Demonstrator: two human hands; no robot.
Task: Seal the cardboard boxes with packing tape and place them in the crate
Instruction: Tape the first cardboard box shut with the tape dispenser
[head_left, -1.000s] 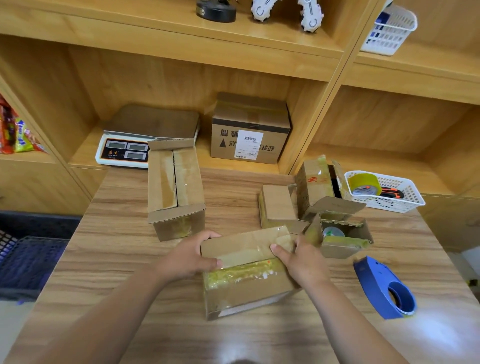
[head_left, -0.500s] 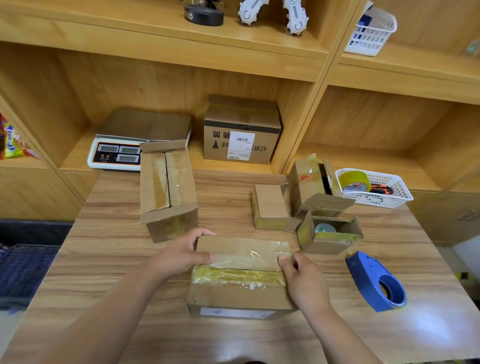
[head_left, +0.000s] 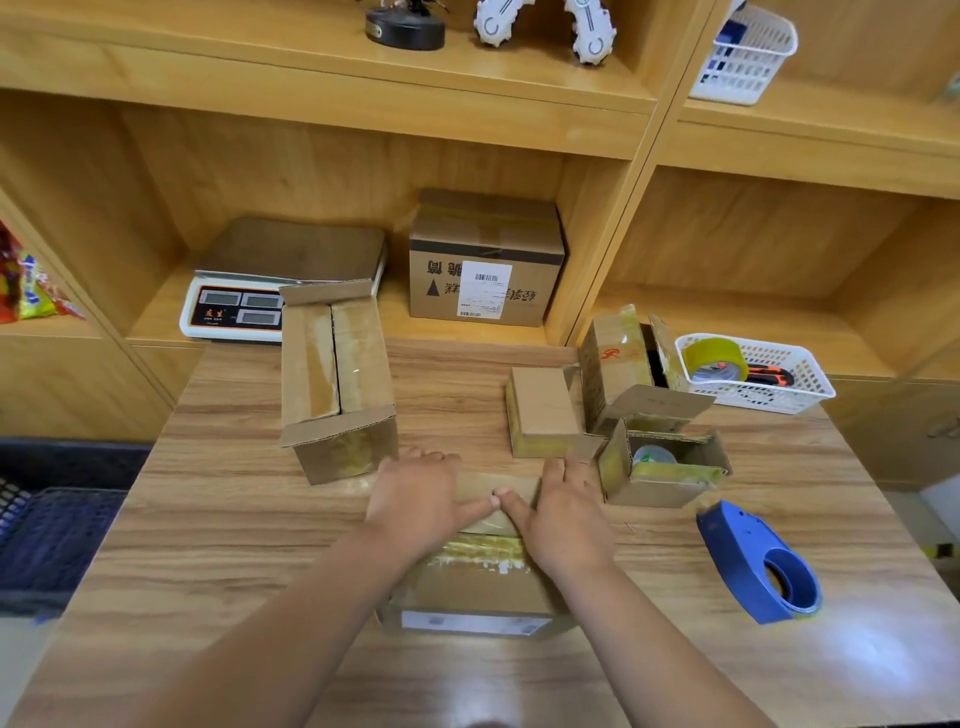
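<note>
The flaps could spring up if I lift a palm too soon, because my left hand (head_left: 415, 504) and right hand (head_left: 563, 512), both flat and open with thumbs touching, press the box (head_left: 472, 587) lying directly beneath them, the dispenser (head_left: 758, 564) well right of the box.

barcode label (head_left: 485, 289) on shelf box (head_left: 537, 244), text illegible

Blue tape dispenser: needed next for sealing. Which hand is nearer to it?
Right. The right hand rests on the near box, the blue tape dispenser off to its right; the left hand lies farther left.
</note>
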